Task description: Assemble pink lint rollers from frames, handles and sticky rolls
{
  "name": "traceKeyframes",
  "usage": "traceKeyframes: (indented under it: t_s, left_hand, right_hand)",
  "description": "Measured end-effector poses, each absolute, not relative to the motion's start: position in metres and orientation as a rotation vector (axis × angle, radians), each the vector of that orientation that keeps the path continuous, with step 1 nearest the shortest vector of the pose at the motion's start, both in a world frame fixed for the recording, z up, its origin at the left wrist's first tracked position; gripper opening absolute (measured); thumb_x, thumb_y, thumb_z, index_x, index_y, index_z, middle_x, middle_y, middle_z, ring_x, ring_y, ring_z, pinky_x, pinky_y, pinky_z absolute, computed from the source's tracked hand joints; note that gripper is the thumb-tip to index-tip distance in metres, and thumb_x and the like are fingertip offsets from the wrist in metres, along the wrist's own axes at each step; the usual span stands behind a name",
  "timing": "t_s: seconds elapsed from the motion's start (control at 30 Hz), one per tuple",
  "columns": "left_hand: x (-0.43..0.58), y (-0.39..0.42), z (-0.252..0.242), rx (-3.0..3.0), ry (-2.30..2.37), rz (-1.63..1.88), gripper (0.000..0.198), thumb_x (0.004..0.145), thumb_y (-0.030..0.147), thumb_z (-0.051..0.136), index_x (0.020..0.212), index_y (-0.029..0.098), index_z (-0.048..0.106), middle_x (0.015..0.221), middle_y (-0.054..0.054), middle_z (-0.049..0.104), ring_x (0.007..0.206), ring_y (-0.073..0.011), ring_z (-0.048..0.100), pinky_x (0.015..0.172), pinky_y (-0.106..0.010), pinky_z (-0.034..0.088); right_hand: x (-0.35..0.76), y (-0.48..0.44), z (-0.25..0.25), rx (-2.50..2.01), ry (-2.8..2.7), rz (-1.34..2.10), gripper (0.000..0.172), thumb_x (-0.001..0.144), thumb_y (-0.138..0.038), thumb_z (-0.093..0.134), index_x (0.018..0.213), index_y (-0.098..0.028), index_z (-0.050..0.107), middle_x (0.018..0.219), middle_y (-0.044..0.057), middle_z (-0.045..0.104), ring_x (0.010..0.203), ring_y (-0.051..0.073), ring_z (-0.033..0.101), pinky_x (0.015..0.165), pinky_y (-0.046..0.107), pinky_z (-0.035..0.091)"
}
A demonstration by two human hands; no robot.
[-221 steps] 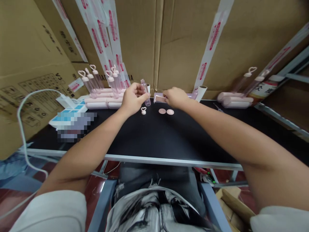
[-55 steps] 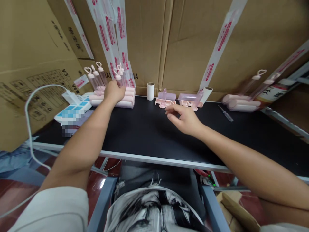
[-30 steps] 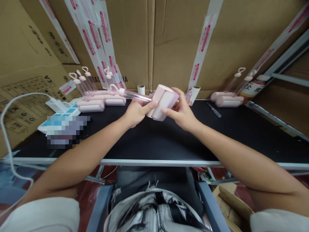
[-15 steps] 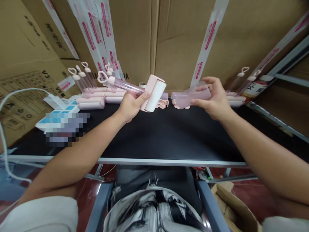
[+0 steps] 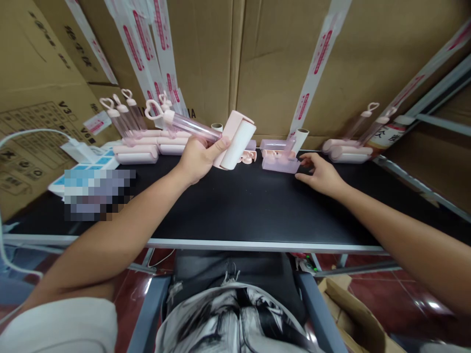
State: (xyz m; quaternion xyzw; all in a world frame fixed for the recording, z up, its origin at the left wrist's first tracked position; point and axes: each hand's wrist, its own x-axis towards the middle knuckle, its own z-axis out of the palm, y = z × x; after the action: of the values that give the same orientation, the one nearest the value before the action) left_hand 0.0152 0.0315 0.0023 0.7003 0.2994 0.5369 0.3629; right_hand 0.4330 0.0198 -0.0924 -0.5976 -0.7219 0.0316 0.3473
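Note:
My left hand point(image 5: 200, 159) is wrapped around a lint roller point(image 5: 235, 139), above the black table. The roller has a clear pinkish handle with a heart-shaped loop at its end, a pale pink holder and a white roll. On the table, a translucent lilac cover point(image 5: 280, 164) lies beside my right hand point(image 5: 318, 174). That hand holds nothing; its thumb and fingers are apart at the cover's right end, and I cannot tell if they touch it. Behind the cover are another lilac cover point(image 5: 273, 144), pink heart-ended parts and an upright white cardboard tube point(image 5: 301, 139).
Several pink lint rollers point(image 5: 135, 153) stand at the back left, with more lint rollers point(image 5: 351, 153) at the back right by a labelled bottle point(image 5: 390, 132). A white and blue box point(image 5: 83, 171) with a cable sits left. Cardboard boxes point(image 5: 272, 63) wall off the back.
My right hand has lowered the lilac cover onto the table and let go of it. My left hand still holds the lint roller in nearly the same place.

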Motion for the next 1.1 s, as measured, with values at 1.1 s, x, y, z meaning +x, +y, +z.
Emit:
traceKeyframes:
  t_s: [1.1]
  left_hand:
    - [0.010, 0.029, 0.008, 1.835, 0.802, 1.393, 0.065, 0.080, 0.082, 0.084, 0.087, 0.017, 0.077, 0.087, -0.007, 0.077, 0.086, -0.0234, 0.074, 0.078, -0.033, 0.060]
  right_hand:
    - [0.403, 0.040, -0.038, -1.379, -2.430, 0.214, 0.046, 0.101, -0.055, 0.063, 0.134, -0.029, 0.083, 0.137, 0.008, 0.082, 0.126, 0.038, 0.077, 0.115, 0.058, 0.060]
